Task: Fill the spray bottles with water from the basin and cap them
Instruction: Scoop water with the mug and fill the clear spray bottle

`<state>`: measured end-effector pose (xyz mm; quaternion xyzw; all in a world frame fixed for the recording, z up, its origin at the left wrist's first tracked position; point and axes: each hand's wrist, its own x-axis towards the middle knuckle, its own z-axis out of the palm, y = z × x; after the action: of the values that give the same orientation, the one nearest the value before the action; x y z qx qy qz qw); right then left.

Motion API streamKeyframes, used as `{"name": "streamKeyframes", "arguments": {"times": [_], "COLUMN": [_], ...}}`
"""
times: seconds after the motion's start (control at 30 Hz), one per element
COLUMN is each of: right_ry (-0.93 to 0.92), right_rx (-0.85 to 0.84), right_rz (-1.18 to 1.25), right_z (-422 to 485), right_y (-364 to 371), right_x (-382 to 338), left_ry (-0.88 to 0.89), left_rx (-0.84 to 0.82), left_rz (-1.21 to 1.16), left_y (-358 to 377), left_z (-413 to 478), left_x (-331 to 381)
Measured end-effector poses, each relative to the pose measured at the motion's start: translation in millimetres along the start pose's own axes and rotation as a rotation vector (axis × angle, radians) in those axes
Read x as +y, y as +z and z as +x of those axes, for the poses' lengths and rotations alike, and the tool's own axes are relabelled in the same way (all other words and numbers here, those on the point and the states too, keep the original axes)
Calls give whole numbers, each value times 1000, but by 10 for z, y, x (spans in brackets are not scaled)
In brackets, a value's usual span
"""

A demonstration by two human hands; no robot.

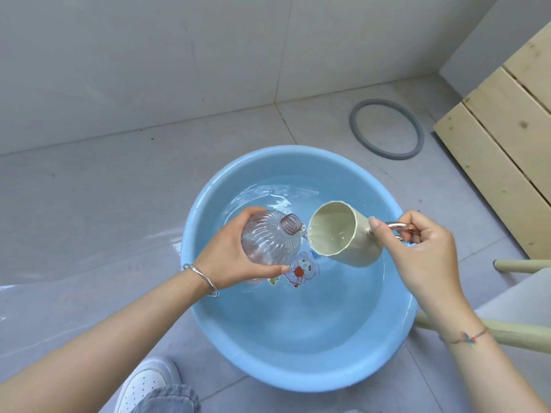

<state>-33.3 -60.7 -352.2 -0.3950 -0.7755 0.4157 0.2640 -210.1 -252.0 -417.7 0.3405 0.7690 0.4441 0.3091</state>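
A light blue basin (298, 374) of water sits on the grey floor in front of me. Over the water, my left hand (226, 257) holds a clear pinkish ribbed spray bottle (269, 238) with no cap, its open neck tilted toward the right. My right hand (423, 251) grips the copper handle of a cream mug (343, 236). The mug is tipped on its side with its mouth toward the bottle's neck, and a little water lies inside it. A cartoon sticker (301, 269) shows on the basin bottom. No spray cap is in view.
A grey rubber ring (387, 129) lies on the floor tiles behind the basin. Pale wooden slats (501, 144) stand at the right. A pale green stool leg (521, 332) runs close to my right wrist. My white shoe (146, 383) is at the bottom left.
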Motion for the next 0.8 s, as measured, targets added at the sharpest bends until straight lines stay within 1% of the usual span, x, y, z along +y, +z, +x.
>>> {"name": "streamKeyframes", "arguments": {"times": [0.17,0.33,0.6,0.8], "right_ry": [-13,-56,-92,-156], "right_rx": [51,55,72,72], "right_rz": [146,188,103,27], "right_z": [-5,-33,-70,-82], "right_y": [-71,-91,-109,-94], "right_x": [-262,-432,-502,-538], "left_ry": [10,18,14,12], "left_rx": [1,5,-4,-6], "left_rz": [19,4,16,9], "left_y": [32,44,51,52], "left_z": [-9,-5,-8,-15], "left_x": [27,48,22,44]}}
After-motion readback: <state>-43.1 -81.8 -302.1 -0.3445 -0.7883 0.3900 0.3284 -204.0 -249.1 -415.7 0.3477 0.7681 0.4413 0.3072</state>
